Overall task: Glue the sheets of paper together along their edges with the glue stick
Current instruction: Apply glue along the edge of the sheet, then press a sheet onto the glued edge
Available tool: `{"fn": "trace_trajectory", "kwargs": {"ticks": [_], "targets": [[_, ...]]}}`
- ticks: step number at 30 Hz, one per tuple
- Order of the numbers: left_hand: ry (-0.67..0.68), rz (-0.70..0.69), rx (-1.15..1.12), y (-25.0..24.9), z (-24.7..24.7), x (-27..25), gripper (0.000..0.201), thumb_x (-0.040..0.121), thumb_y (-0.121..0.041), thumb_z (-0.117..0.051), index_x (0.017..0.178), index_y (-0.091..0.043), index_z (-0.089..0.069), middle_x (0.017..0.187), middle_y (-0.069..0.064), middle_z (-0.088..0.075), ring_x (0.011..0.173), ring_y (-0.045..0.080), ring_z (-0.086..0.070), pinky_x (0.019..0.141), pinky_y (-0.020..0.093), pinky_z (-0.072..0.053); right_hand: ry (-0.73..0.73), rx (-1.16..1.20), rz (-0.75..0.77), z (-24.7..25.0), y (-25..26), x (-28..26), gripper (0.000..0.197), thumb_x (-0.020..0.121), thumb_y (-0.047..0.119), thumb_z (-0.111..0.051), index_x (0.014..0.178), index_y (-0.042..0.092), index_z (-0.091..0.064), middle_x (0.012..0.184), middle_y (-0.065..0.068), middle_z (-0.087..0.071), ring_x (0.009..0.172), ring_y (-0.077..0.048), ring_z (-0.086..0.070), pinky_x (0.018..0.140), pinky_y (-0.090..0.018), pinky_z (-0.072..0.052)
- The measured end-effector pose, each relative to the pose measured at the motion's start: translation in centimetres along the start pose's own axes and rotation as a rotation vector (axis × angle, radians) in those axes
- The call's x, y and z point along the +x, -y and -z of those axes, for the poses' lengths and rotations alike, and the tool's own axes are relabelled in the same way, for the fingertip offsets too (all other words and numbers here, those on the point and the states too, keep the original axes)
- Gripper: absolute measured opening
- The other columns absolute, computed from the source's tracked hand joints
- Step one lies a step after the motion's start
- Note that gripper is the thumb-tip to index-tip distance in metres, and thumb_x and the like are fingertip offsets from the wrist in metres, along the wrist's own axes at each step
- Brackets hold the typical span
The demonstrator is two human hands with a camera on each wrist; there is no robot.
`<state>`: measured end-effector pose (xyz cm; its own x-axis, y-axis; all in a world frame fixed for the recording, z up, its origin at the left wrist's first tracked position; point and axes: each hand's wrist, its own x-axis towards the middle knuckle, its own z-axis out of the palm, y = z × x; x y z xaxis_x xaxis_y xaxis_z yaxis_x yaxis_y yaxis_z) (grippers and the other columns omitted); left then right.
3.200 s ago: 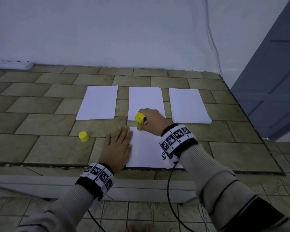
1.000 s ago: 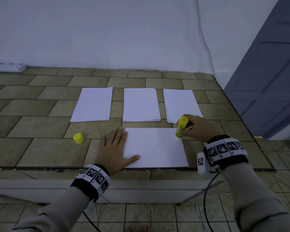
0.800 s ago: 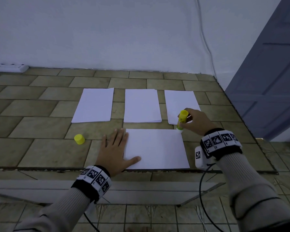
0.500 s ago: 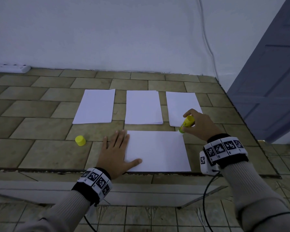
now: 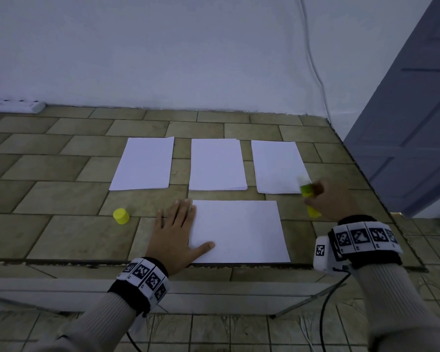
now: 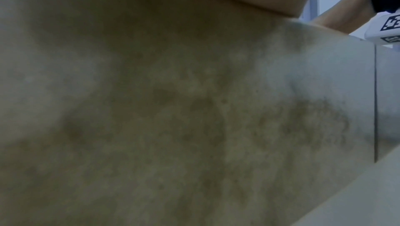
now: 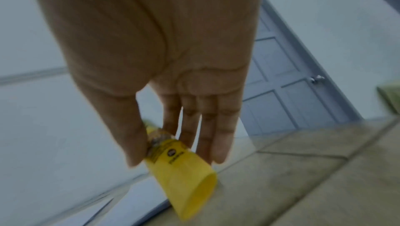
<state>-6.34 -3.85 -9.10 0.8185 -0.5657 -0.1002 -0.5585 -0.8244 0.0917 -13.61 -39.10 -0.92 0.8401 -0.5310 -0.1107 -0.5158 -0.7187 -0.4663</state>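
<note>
- Head view: your left hand (image 5: pixel 174 235) lies flat, fingers straight, thumb on the near sheet (image 5: pixel 238 231)'s left edge. Your right hand (image 5: pixel 329 201) grasps the glue stick (image 5: pixel 308 196), blurred, beside the right stack (image 5: pixel 277 166)'s near corner. The yellow cap (image 5: pixel 121 216) stands left, apart.
- Left wrist view: only blurred tile (image 6: pixel 194 110) shows.
- Right wrist view: thumb and fingers (image 7: pixel 188 127) pinch the glue stick (image 7: pixel 181 166) above the tile (image 7: pixel 292 178).

Matt white paper sheets (image 5: pixel 235 231) on a mottled, stone-look tiled surface (image 5: pixel 61 199) — dull, with a rough front edge; glue stick (image 7: pixel 179 161) and loose cap (image 5: pixel 121 216) of smooth yellow plastic; ribbed knit sleeves (image 5: pixel 401 301) — soft cloth
</note>
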Motion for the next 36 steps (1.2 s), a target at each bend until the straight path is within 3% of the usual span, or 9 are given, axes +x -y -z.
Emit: {"fn": "trace_trajectory", "kwargs": {"ticks": [11, 13, 15, 17, 22, 26, 29, 34, 36], "targets": [[0.03, -0.007, -0.004, 0.1, 0.1, 0.0, 0.123, 0.059, -0.094, 0.019, 0.155, -0.017, 0.009, 0.161, 0.0, 0.018, 0.149, 0.019, 0.017, 0.118, 0.05, 0.011, -0.159, 0.198, -0.175, -1.0, -2.5, 1.2, 0.043, 0.081, 0.011, -0.073, 0.113, -0.005, -0.049, 0.098, -0.019, -0.053, 0.091, -0.033, -0.053, 0.074, -0.036, -0.039], [0.029, -0.008, -0.01, 0.0, 0.2, 0.0, 0.124, 0.06, -0.094, 0.018, 0.155, -0.015, 0.007, 0.162, 0.001, 0.016, 0.149, 0.019, 0.016, 0.118, 0.05, 0.011, -0.137, 0.156, -0.205, -0.7, -2.2, 0.6, 0.027, 0.082, 0.015, -0.073, 0.093, 0.0, -0.054, 0.088, -0.017, -0.053, 0.08, -0.028, -0.05, 0.069, -0.034, -0.039], [0.041, -0.002, 0.012, 0.0, 0.2, 0.0, 0.125, 0.059, -0.093, 0.021, 0.155, -0.015, 0.01, 0.161, 0.001, 0.018, 0.148, 0.019, 0.018, 0.119, 0.05, 0.01, -0.065, 0.053, -0.253, -0.4, -2.1, -0.4, 0.033, 0.085, 0.024, -0.069, 0.065, 0.008, -0.047, 0.072, -0.016, -0.055, 0.064, -0.025, -0.048, 0.06, -0.03, -0.039], [0.035, 0.006, -0.01, 0.0, 0.2, 0.0, 0.124, 0.059, -0.093, 0.022, 0.154, -0.014, 0.012, 0.162, 0.001, 0.018, 0.148, 0.018, 0.018, 0.119, 0.05, 0.011, 0.036, 0.035, -0.279, -0.5, -1.4, -1.5, 0.035, 0.086, 0.027, -0.064, 0.062, 0.011, -0.045, 0.076, -0.02, -0.061, 0.063, -0.026, -0.052, 0.063, -0.033, -0.046], [-0.008, -0.005, -0.147, 0.3, 0.2, -0.2, 0.117, 0.065, -0.091, 0.016, 0.154, -0.016, 0.011, 0.163, -0.001, 0.01, 0.149, 0.014, 0.015, 0.119, 0.047, 0.012, 0.157, -0.037, -0.004, -2.4, 4.0, -3.2, 0.017, 0.085, 0.022, -0.062, 0.078, 0.006, -0.061, 0.08, -0.01, -0.066, 0.066, -0.018, -0.057, 0.062, -0.028, -0.045], [-0.033, -0.03, -0.167, 0.4, 0.4, -0.4, 0.119, 0.066, -0.094, 0.007, 0.156, -0.018, -0.008, 0.163, -0.002, 0.004, 0.149, 0.014, 0.012, 0.119, 0.046, 0.012, 0.049, -0.046, 0.179, -4.1, 7.6, -1.2, 0.024, 0.086, 0.02, -0.064, 0.105, 0.006, -0.062, 0.105, -0.009, -0.06, 0.097, -0.022, -0.056, 0.081, -0.029, -0.044], [-0.019, -0.039, -0.119, 0.5, 0.2, -0.3, 0.122, 0.063, -0.095, 0.007, 0.156, -0.018, -0.011, 0.163, -0.001, 0.004, 0.149, 0.016, 0.012, 0.119, 0.048, 0.011, 0.054, -0.135, 0.083, -4.6, 8.2, 2.1, 0.045, 0.089, 0.031, -0.062, 0.125, 0.006, -0.05, 0.126, -0.013, -0.052, 0.116, -0.029, -0.05, 0.094, -0.038, -0.044], [0.024, -0.02, -0.063, 0.4, 0.2, -0.1, 0.126, 0.057, -0.093, 0.017, 0.156, -0.017, 0.0, 0.163, -0.001, 0.013, 0.148, 0.015, 0.017, 0.118, 0.047, 0.014, 0.174, -0.287, -0.136, -5.9, 7.7, 5.6, 0.066, 0.087, 0.048, -0.057, 0.136, 0.007, -0.038, 0.144, -0.014, -0.035, 0.135, -0.036, -0.029, 0.107, -0.054, -0.031], [0.023, -0.017, -0.071, 0.4, 0.3, -0.2, 0.127, 0.056, -0.093, 0.018, 0.156, -0.017, 0.0, 0.162, -0.002, 0.014, 0.148, 0.015, 0.018, 0.119, 0.047, 0.014, 0.203, -0.316, -0.153, -6.6, 7.2, 6.2, 0.071, 0.084, 0.052, -0.06, 0.133, 0.005, -0.04, 0.142, -0.016, -0.037, 0.133, -0.039, -0.033, 0.107, -0.055, -0.032]]}}
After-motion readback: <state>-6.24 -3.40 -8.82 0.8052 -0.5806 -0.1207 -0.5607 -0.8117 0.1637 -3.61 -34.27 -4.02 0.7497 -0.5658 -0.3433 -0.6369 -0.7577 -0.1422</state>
